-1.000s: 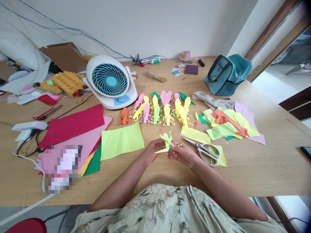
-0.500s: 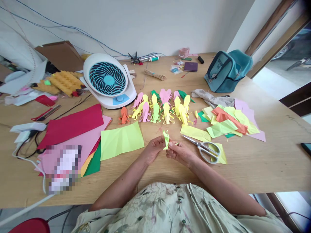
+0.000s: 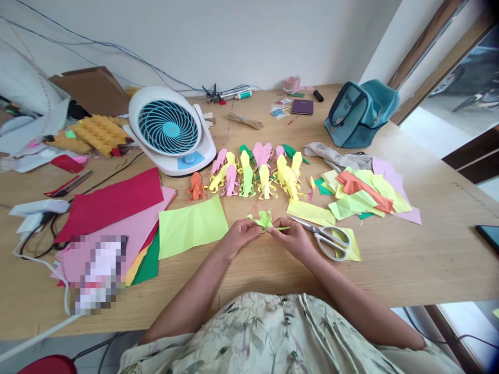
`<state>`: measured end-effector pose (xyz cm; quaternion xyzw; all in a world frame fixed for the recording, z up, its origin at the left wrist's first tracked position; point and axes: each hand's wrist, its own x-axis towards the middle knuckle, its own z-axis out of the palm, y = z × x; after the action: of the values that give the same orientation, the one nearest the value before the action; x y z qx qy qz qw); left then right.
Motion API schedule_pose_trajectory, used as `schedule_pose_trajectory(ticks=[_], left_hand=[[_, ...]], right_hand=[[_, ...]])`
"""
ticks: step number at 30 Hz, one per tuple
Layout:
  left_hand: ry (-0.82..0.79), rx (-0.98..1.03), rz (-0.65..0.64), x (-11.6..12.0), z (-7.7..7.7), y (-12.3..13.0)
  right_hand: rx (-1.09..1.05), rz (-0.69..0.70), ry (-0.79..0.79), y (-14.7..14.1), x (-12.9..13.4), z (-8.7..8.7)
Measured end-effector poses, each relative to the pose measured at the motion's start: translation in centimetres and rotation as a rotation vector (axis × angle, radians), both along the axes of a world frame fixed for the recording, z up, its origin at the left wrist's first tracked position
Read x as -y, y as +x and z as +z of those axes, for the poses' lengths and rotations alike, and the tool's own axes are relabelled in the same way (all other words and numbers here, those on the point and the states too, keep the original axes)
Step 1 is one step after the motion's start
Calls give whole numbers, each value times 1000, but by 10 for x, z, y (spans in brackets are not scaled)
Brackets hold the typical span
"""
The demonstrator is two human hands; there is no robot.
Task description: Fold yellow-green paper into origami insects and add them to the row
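Between my two hands is a small light-green folded paper figure (image 3: 265,220) with thin strips sticking out at its sides. My left hand (image 3: 238,237) pinches its left side, and my right hand (image 3: 293,239) pinches its right side, where a pointed strip shows beyond the fingers. Just past my hands stand several folded paper figures with curled legs, among them an orange one (image 3: 196,186), a pink one (image 3: 231,181) and a yellow one (image 3: 267,182). White-handled scissors (image 3: 331,243) lie right of my right hand, partly on a yellow paper piece (image 3: 354,245).
A light-green sheet (image 3: 191,228) lies left of my hands, beside stacked coloured paper (image 3: 117,200). Behind stands a white fan (image 3: 167,127). At right are paper scraps (image 3: 362,192), a grey cloth (image 3: 337,156) and a teal bag (image 3: 358,117).
The light-green paper figure has turned from upright to lying flatter, its strips now spread sideways. My hands have moved slightly apart, and the whole view has shifted a little.
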<state>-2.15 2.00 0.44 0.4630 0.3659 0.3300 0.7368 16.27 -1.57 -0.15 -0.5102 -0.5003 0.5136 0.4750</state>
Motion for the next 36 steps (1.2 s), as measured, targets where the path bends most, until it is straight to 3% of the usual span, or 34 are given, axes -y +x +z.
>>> schedule_pose_trajectory(ticks=[4, 9, 14, 17, 24, 27, 32, 36], left_hand=[[180, -120, 24, 3, 2, 6], [509, -253, 98, 6, 9, 6], [710, -205, -35, 8, 15, 2], [781, -199, -31, 9, 14, 3], [648, -216, 127, 15, 0, 14], [518, -177, 198, 15, -6, 18], [166, 17, 94, 17, -3, 22], [141, 154, 150, 22, 3, 27]], right_hand=[[17, 42, 6, 1, 0, -1], [-220, 89, -68, 3, -3, -1], [-498, 133, -193, 7, -3, 3], [-553, 207, -214, 7, -2, 5], [-587, 284, -305, 4, -2, 7], [-612, 269, -353, 3, -3, 7], [-636, 268, -335, 2, -4, 4], [-590, 264, -292, 1, -4, 1]])
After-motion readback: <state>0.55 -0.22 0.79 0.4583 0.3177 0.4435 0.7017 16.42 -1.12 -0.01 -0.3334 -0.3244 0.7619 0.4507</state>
